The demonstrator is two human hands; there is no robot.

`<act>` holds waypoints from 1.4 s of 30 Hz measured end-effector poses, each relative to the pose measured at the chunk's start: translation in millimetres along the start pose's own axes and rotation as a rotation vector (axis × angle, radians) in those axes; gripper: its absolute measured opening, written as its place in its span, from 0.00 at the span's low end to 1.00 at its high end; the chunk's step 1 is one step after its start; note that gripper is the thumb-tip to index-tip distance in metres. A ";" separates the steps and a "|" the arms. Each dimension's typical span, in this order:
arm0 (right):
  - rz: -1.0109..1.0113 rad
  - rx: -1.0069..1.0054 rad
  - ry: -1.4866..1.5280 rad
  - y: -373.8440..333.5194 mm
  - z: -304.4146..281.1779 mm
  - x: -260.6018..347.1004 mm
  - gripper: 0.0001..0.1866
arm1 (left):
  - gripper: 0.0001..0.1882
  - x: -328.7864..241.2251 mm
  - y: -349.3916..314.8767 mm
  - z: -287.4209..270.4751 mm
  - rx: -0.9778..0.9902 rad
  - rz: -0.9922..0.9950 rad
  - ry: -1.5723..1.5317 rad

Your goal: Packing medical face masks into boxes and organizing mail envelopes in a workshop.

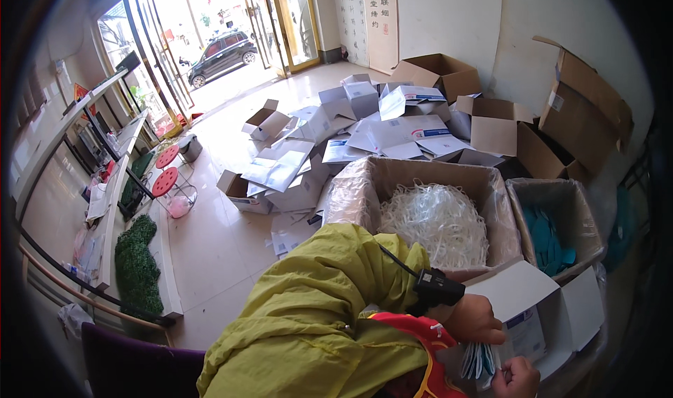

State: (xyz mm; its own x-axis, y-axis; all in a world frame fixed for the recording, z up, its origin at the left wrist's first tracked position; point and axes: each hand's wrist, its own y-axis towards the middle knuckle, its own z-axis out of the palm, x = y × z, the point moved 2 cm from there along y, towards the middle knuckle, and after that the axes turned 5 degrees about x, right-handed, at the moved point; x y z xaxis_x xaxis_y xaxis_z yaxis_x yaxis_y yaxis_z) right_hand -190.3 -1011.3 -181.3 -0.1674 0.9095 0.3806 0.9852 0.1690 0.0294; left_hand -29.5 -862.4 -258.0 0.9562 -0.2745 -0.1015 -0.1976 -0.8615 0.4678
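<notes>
My left hand [474,319] reaches across in a yellow-green sleeve, with a black device on its wrist. Its fingers are closed on a bundle of thin white-and-teal packets [478,360] hanging below them. Close by, at the bottom of the view, my right hand [517,380] is curled in a pinch at the bundle's right edge; what lies between its fingertips is hidden. Just behind both hands stands an opened white carton [515,286] with its flaps spread. A flat white printed piece [526,335] shows inside it.
Beyond the white carton are a lined box [354,187] of white stringy strips [434,226] and a smaller lined box [589,219] of teal pieces [543,240]. A pile of white cartons [399,131] covers the floor. Red stools [165,182] stand left; a purple chair [144,363] sits nearby.
</notes>
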 end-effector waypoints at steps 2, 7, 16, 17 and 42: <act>-0.003 -0.008 -0.008 -15.3 0.5 -0.8 0.04 | 0.13 0.9 -2.7 -5.5 0.039 -0.030 0.017; 0.224 0.090 0.392 -57.7 2.7 -10.7 0.05 | 0.16 11.1 -12.5 -29.2 0.074 -0.017 -0.036; 0.429 -0.193 1.161 -166.9 -7.7 -59.6 0.05 | 0.14 81.4 -51.9 -81.7 -0.186 -0.467 -0.053; 0.529 -0.341 1.567 -174.2 -4.8 -64.5 0.06 | 0.14 74.7 -44.2 -81.8 -0.184 -0.469 -0.060; 0.222 -0.157 1.305 4.7 59.0 -22.3 0.14 | 0.17 8.1 106.8 -36.7 -0.729 -0.499 -1.896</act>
State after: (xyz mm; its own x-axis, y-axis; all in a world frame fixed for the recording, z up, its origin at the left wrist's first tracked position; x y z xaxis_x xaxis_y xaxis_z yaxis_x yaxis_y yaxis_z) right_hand -184.1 -1008.4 -244.2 0.0679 -0.1311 0.9890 0.9953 -0.0602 -0.0763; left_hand -35.0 -941.0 -176.7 -0.5507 -0.5319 -0.6433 0.5009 -0.8271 0.2551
